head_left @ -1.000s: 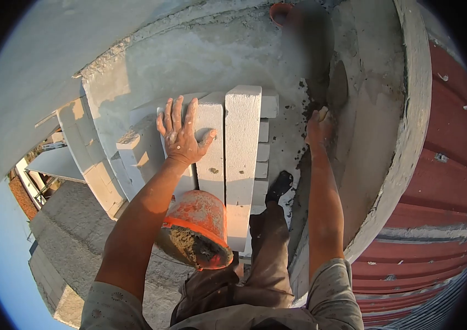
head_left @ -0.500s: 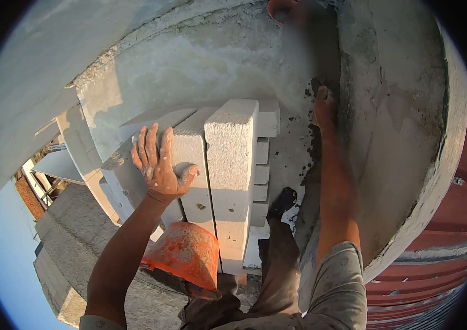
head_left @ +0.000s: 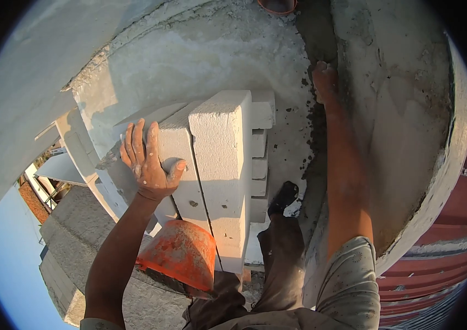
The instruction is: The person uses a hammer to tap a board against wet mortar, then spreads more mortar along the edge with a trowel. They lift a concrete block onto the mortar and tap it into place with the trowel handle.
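My left hand lies with its fingers spread on the top of the stacked pale blocks, holding nothing. An orange bucket, smeared with dried mortar, is tilted beside the blocks, below my left hand. My right hand is stretched far forward with its fingers curled, over the dark strip of wet mortar along the wall's foot. What it grips is too hard to make out against the mortar.
Another orange container stands at the top edge. A curved concrete ledge runs down the right, with red corrugated roofing beyond it. My shod foot is beside the blocks. A rough concrete slab lies at lower left.
My right hand has moved a little farther forward along the mortar strip. The view has shifted slightly, while my left hand stays on the blocks.
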Available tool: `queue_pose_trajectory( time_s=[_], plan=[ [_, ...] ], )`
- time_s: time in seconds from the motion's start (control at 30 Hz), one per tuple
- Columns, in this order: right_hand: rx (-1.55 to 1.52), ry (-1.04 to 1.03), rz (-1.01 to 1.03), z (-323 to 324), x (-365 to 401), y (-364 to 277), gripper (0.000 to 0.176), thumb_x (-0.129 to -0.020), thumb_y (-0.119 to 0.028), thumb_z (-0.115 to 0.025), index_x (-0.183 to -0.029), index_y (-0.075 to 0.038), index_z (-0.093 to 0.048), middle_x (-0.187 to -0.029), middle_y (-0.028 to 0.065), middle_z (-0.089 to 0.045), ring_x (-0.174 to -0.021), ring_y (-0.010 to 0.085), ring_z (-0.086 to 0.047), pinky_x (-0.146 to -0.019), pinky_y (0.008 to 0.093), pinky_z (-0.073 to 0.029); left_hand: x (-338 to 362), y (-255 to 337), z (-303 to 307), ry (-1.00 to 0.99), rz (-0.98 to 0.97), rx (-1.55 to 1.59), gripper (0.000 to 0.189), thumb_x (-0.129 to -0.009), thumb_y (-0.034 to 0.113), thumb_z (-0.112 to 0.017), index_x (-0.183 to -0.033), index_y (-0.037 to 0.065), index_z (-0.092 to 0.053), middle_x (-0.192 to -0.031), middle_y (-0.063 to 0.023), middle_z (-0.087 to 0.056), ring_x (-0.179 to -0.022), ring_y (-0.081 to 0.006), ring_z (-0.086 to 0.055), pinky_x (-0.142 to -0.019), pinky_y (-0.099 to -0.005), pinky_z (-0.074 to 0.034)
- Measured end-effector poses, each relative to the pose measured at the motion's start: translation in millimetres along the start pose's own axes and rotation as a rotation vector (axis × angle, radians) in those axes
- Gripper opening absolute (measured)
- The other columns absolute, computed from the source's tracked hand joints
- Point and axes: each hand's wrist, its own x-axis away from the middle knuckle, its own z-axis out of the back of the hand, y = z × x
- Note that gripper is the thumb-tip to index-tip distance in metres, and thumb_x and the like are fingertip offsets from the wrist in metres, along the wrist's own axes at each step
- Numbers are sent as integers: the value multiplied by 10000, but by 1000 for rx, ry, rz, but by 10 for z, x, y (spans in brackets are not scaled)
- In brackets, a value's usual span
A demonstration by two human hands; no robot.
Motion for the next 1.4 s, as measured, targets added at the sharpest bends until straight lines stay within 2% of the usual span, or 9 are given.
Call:
queue_pose_trajectory(
  time_s=[0.07, 0.53, 0.73, 0.83, 0.97, 1.03, 1.23, 1.3, 1.4],
  plan=[
    [9, 8, 7, 61, 339, 181, 444, -955, -348, -455, -1077, 42, -629, -1042, 279, -661, -1019, 462, -627, -832, 475, -492, 19, -7, -7, 12, -12, 11, 871, -909, 623, -438, -1454, -51, -346, -1475, -289, -325, -1398, -461, -255, -1101, -600, -125],
    [-106, 67, 135, 222, 2116, 1609, 331, -1001, -263, -470, -1093, 7, -638, -964, 186, -682, -914, 311, -666, -791, 387, -493, 52, 20, 17, -7, 16, -28, 840, -913, 592, -465, -1483, -8, -321, -1483, -265, -310, -1403, -445, -235, -1110, -603, -97],
    [-75, 21, 141, -52, 1073, 634, 428, -1006, -345, -429, -1180, -4, -621, -1018, 218, -668, -970, 380, -649, -845, 438, -491, 35, 18, 38, -17, 11, -21, 848, -912, 601, -455, -1471, -25, -331, -1473, -278, -315, -1392, -459, -244, -1107, -602, -100],
    [-326, -127, -126, 135, 539, -218, 498, -977, -392, -431, -1219, 7, -603, -1012, 210, -685, -979, 392, -656, -861, 449, -493, 34, -1, 7, -19, -7, 8, 850, -912, 598, -453, -1469, -32, -329, -1474, -279, -315, -1392, -459, -246, -1107, -598, -102],
    [-233, -85, -77, 71, 274, 88, 532, -971, -405, -460, -1231, 41, -587, -1030, 233, -679, -1004, 378, -652, -900, 444, -486, 21, 20, 9, -2, -17, 2, 845, -912, 581, -457, -1471, -38, -323, -1475, -279, -316, -1394, -456, -247, -1108, -595, -101],
    [-66, 21, 58, 1, 540, 575, 525, -963, -391, -432, -1211, 42, -599, -1057, 258, -673, -1058, 411, -640, -922, 446, -480, 39, 18, 8, -10, -8, -3, 843, -912, 576, -459, -1476, -34, -317, -1479, -275, -313, -1398, -449, -243, -1107, -595, -101],
    [-236, -20, -133, 104, 1614, 1480, 436, -997, -346, -470, -1189, 14, -624, -1077, 236, -671, -1068, 371, -635, -896, 406, -473, 60, -28, -56, 15, 5, 10, 855, -887, 613, -503, -1489, 33, -327, -1472, -257, -311, -1406, -437, -216, -1097, -614, -76],
    [-124, -47, -60, 345, 2162, 1685, 423, -1004, -338, -478, -1213, 4, -609, -1054, 225, -673, -1007, 345, -642, -885, 409, -471, 90, -10, -56, 21, -2, -5, 835, -894, 587, -504, -1497, 40, -316, -1475, -251, -311, -1408, -428, -220, -1104, -602, -77],
    [-191, -118, -354, 724, 3188, 1857, 386, -1000, -364, -509, -1113, -12, -620, -766, 121, -623, -694, 223, -630, -638, 356, -485, 75, 16, -25, 46, -3, -23, 804, -905, 543, -509, -1508, 53, -302, -1483, -243, -309, -1408, -418, -226, -1114, -587, -82]
  ],
)
